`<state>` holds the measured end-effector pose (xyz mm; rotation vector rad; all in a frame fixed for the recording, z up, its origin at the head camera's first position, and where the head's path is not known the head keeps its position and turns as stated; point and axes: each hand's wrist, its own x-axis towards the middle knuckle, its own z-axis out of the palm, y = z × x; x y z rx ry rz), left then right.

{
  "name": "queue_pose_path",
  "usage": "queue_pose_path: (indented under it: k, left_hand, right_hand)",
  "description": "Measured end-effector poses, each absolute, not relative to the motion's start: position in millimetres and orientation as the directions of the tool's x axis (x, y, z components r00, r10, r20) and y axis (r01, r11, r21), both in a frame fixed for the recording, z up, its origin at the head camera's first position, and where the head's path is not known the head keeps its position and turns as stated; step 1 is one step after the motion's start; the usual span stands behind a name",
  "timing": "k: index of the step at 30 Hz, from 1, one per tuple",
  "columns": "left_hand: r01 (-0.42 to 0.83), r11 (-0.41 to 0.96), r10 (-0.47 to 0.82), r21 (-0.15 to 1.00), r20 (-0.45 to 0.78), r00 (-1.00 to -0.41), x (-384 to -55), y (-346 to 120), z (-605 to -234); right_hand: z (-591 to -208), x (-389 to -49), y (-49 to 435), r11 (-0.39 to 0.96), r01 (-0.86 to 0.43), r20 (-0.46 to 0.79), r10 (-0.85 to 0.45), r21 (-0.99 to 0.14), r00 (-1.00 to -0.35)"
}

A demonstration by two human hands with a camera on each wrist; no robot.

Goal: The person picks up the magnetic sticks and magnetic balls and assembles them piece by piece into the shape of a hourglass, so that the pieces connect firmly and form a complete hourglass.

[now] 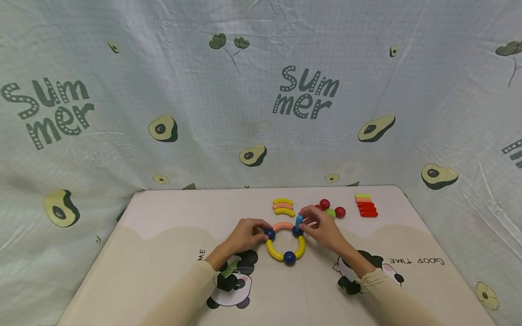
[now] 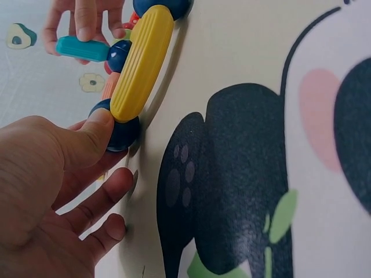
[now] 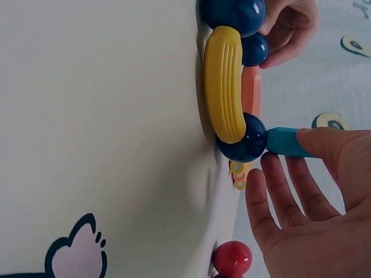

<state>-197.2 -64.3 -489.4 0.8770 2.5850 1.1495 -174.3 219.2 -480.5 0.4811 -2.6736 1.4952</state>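
A ring lies on the table, built from dark blue balls, two yellow curved rods [image 1: 302,247] and one orange curved rod [image 1: 283,225]. My left hand [image 1: 247,233] pinches the ring's left blue ball [image 2: 124,136] between thumb and fingers, the thumb at the yellow rod's end. With my right hand [image 1: 322,227] I pinch a short light blue stick [image 3: 283,142]. The stick stands upright on the ring's right blue ball [image 3: 246,142], its lower end against the ball. The third blue ball [image 1: 289,258] joins the two yellow rods at the near side.
Behind the ring lie two yellow curved rods [image 1: 284,211] with an orange one [image 1: 282,206] between them. Red balls [image 1: 340,212] and a green ball [image 1: 331,213] sit beyond my right hand. Farther right is a row of short sticks, several of them red [image 1: 368,214].
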Motion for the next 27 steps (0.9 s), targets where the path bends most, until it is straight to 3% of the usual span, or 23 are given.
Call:
queue_pose_path:
  k: [16, 27]
  left_hand:
    - [0.438, 0.541, 0.567, 0.718, 0.072, -0.820, -197.0, -63.7, -492.2]
    - [0.437, 0.550, 0.558, 0.712, 0.076, -0.826, -194.9, -63.1, -491.4]
  right_hand:
    - [-482.1, -172.5, 227.2, 0.527, -0.308, 0.191, -0.265, -0.793, -0.945]
    - [-469.9, -165.8, 286.3, 0.644, -0.348, 0.252, -0.240, -0.681, -0.937]
